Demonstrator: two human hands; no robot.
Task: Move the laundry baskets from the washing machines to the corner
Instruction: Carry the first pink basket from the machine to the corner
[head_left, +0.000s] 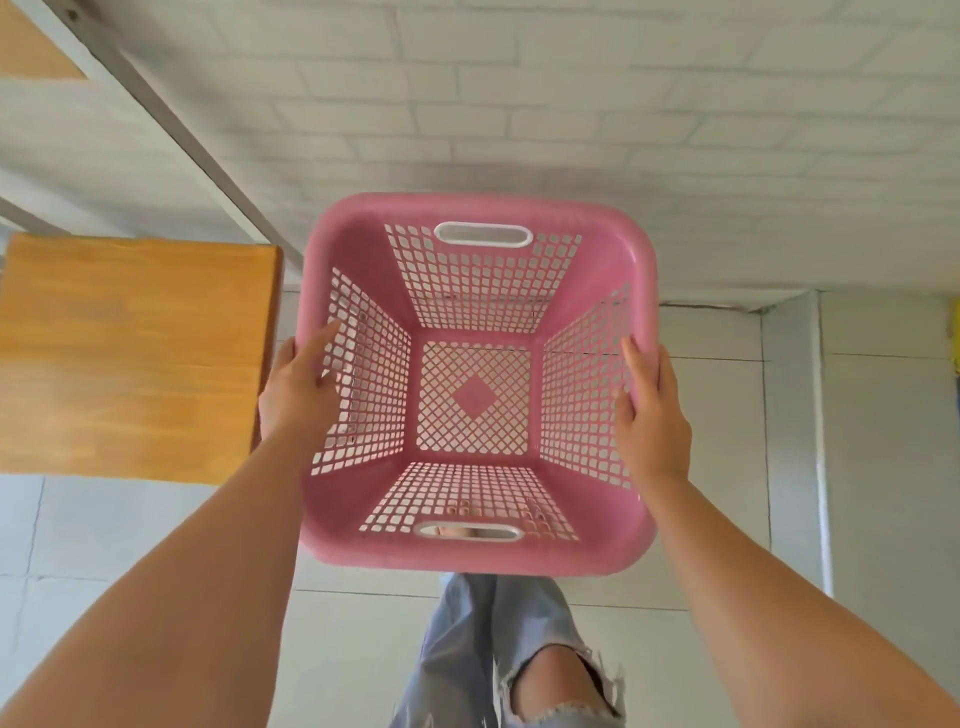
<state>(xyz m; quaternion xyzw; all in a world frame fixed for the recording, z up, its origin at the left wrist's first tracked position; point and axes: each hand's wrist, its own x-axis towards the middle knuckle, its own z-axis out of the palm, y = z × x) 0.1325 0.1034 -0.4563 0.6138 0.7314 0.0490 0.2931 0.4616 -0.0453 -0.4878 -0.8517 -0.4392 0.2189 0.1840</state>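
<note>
**Pink basket held in both hands above the tiled floor**

A pink laundry basket (475, 384) fills the centre of the frame, seen straight down into its open top. It is empty; the lattice walls and the lattice bottom with a solid diamond in the middle let the pale floor show through. A white-rimmed handle slot (483, 234) sits in the wall at the top of the frame, and a second one (468, 531) in the wall nearest the person, at the lower edge of the basket.

The left hand (298, 389) grips the basket's left rim, its fingers (324, 332) curled over the edge and lying against the inside of the lattice wall. The right hand (652, 410) clasps the right rim in the same way, thumb inside, the rest of the hand wrapped round the outside. Both forearms reach up from the bottom corners of the frame.

The basket is off the floor, held in the air in front of the person. Below it, at bottom centre, are legs in light, ripped jeans (498, 660). A wooden worktop (130, 353) lies at the left of the frame, just beside the left hand. A white brick-patterned wall (571, 104) runs across the top, meeting the grey floor tiles (727, 467) just beyond the basket.
</note>
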